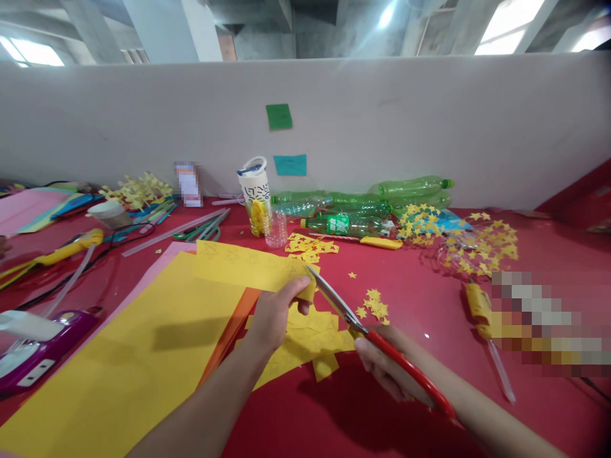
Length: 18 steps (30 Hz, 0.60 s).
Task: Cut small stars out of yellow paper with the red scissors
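Right at the middle of the bench [281, 423], a yellow paper strip [238, 263] with faint star outlines is held above other paper. The left hand [277, 318] pinches the strip's right end, thumb on top and fingers curled beneath. The right hand [384, 362] is closed around the red handles of the scissors [356, 318], whose tips meet the strip's right end; how far the blades are parted, I cannot tell.

Below the strip lie yellow scraps [312, 331], and just right of them is a small heap of cut stars [375, 305]. A large yellow sheet [195, 312] covers the near left, with orange paper [229, 337] showing along its right edge.

Farther off stand a clear ribbed cup [275, 232] and, touching or nearly so, a white patterned tumbler [255, 187]. Green bottles [351, 224] lie right of them, against the pale partition [382, 121], which bears 2 notes: 1 green [279, 117], 1 blue [290, 165]. At the right, a yellow glue gun [478, 305] lies near star clusters [482, 251].
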Available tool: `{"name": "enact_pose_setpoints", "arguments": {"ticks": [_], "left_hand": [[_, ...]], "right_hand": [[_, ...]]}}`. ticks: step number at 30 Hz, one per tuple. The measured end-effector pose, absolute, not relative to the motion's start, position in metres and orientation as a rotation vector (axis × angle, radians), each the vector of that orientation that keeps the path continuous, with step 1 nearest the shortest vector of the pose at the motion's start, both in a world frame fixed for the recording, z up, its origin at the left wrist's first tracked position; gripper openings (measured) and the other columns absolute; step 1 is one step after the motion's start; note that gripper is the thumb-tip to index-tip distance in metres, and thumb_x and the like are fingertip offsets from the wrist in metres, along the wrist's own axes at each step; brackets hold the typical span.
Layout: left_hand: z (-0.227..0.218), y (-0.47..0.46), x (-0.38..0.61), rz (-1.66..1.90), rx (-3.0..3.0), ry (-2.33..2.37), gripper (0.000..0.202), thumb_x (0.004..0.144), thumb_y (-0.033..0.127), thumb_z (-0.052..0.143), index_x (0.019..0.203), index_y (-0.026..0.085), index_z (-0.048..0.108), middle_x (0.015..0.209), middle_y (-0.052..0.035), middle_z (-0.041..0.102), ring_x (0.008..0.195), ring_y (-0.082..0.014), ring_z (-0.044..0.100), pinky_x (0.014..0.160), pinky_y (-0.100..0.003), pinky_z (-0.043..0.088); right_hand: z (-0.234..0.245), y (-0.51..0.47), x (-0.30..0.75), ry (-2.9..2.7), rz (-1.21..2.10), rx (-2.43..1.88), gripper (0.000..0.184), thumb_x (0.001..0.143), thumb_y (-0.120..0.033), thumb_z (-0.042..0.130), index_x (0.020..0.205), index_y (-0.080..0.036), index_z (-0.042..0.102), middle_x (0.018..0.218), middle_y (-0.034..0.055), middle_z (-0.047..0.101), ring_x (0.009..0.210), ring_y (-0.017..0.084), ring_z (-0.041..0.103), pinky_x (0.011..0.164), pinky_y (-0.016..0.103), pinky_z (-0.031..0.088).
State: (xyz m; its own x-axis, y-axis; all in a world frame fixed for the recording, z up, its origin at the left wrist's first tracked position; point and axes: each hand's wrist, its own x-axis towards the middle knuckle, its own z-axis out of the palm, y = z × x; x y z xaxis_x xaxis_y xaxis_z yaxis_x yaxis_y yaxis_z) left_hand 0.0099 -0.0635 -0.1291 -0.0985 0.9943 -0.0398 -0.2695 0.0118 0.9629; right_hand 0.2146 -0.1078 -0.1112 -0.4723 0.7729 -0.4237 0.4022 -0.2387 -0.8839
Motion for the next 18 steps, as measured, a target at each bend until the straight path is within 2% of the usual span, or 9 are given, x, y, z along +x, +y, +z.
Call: {"name": "enact_pose_setpoints", "arguments": {"ticks": [7, 13, 18], "left_hand": [[-0.128, -0.064, 0.012, 1.38, 0.931, 1.094, 0.025, 0.074, 0.028, 0.065, 0.051, 0.018, 0.062, 0.046, 0.0003, 0.054, 0.049, -0.0127, 0.05, 0.05, -0.025, 0.041], [-0.116, -0.066, 0.013, 1.389, 0.979, 1.136, 0.031, 0.076, 0.032, 0.06, 0.049, 0.018, 0.061, 0.045, -0.0006, 0.054, 0.046, -0.0143, 0.05, 0.052, -0.028, 0.042], [-0.107, -0.073, 0.012, 1.338, 1.218, 1.3, 0.04, 0.08, 0.035, 0.056, 0.043, 0.02, 0.057, 0.049, -0.0011, 0.058, 0.054, -0.0156, 0.055, 0.071, -0.029, 0.045]], "right_hand": [[-0.113, -0.107, 0.213, -1.71, 1.782, -1.381, 0.046, 0.084, -0.061, 0.049, 0.063, -0.02, 0.044, 0.029, -0.0105, 0.034, 0.025, 0.004, 0.028, 0.029, 0.014, 0.022], [-0.112, -0.105, 0.216, -1.739, 1.75, -1.387, 0.042, 0.083, -0.055, 0.055, 0.063, -0.02, 0.044, 0.031, -0.0111, 0.035, 0.026, 0.004, 0.027, 0.03, 0.015, 0.025], [-0.116, -0.107, 0.217, -1.774, 1.738, -1.311, 0.047, 0.083, -0.063, 0.049, 0.066, -0.019, 0.044, 0.036, -0.0084, 0.041, 0.03, 0.005, 0.033, 0.033, 0.015, 0.026]]}}
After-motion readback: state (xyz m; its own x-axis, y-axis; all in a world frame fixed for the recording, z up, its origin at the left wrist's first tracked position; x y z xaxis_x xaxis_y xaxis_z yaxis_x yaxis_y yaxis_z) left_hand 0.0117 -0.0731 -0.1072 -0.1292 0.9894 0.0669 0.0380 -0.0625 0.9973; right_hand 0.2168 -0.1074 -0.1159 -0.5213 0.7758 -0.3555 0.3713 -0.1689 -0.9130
